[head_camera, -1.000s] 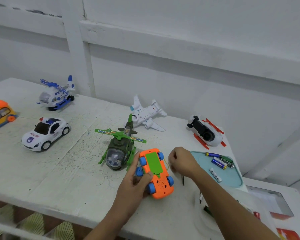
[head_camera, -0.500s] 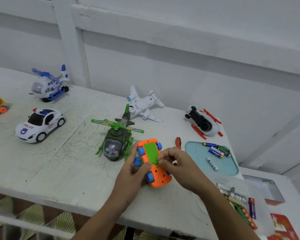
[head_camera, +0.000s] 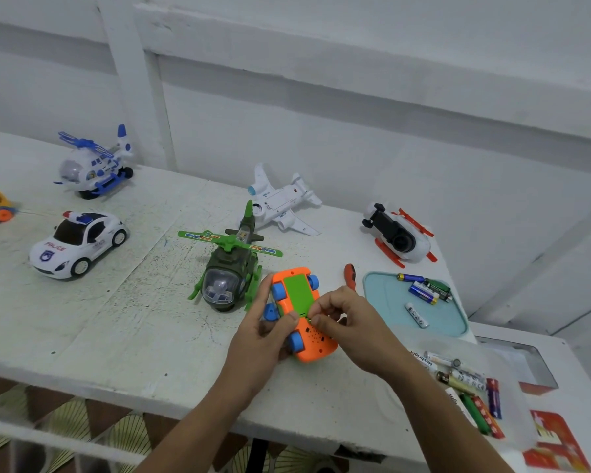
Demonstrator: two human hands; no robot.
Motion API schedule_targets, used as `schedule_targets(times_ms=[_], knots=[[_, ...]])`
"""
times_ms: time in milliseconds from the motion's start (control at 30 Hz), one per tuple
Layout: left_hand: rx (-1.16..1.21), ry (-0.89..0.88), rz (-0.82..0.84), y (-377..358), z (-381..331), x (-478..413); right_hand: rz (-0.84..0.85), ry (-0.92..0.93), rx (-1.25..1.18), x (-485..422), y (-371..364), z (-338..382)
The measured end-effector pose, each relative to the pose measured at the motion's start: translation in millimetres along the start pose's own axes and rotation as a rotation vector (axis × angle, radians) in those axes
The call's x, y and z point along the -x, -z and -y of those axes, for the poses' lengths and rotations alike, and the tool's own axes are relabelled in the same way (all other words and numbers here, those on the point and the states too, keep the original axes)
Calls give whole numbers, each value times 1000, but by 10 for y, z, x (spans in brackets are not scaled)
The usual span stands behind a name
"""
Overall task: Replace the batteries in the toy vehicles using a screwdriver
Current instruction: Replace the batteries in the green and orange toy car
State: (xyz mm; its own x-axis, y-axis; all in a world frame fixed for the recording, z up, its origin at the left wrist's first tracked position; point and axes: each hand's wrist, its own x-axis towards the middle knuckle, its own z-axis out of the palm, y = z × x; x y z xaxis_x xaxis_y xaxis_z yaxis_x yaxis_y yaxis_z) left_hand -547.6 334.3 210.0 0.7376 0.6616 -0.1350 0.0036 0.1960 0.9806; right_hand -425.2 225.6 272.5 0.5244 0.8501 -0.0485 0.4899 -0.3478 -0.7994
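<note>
An orange toy car [head_camera: 313, 343] with blue wheels lies upside down on the white table [head_camera: 116, 319], its green battery cover [head_camera: 297, 293] facing up. My left hand [head_camera: 263, 336] grips the car's left side. My right hand [head_camera: 345, 322] pinches the near edge of the green cover with its fingertips. A screwdriver with a red and black handle [head_camera: 349, 273] lies on the table just behind my right hand. A light blue tray [head_camera: 382, 295] to the right holds several batteries [head_camera: 423, 288].
A green helicopter [head_camera: 229, 268] stands just left of the car. Farther off are a police car [head_camera: 77, 244], a blue-white helicopter [head_camera: 93, 165], an overturned white plane [head_camera: 280, 203] and a white-red toy [head_camera: 400, 235]. A clear bag of batteries [head_camera: 468, 384] lies at right.
My right hand has let go of the screwdriver, which now lies on the table, and moved left onto the car's green cover. My left hand keeps holding the car.
</note>
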Motion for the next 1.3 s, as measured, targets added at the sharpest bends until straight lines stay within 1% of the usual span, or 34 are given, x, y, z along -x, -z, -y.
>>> schedule_targets(times_ms=[167,367,500,633,767,1000,1167,1233,1300], knots=[[-2,11,5,-6,-27,12,-19,-21,-18,-14,25,0],[9,36,-22,-29,-67,16,-3,-29,-35,-40,27,-10],[90,106,-30,-98,-199,-15,-88,8,-73,-69,82,-14],[118,192,-18,-165,-291,-35,-94,-2,-131,-101,188,4],[136,254,10,-209,-335,-60,-77,-33,-221,-118,273,16],[197,288,3,-267,-386,-107,-33,-107,-367,-182,343,-24],[196,273,-5,-266,-395,-175,-4,-207,-616,-336,495,-100],[201,268,-7,-264,-390,-193,-42,-243,-588,-434,584,-187],[217,270,-9,-277,-390,-201,-87,-264,-403,-547,644,-274]])
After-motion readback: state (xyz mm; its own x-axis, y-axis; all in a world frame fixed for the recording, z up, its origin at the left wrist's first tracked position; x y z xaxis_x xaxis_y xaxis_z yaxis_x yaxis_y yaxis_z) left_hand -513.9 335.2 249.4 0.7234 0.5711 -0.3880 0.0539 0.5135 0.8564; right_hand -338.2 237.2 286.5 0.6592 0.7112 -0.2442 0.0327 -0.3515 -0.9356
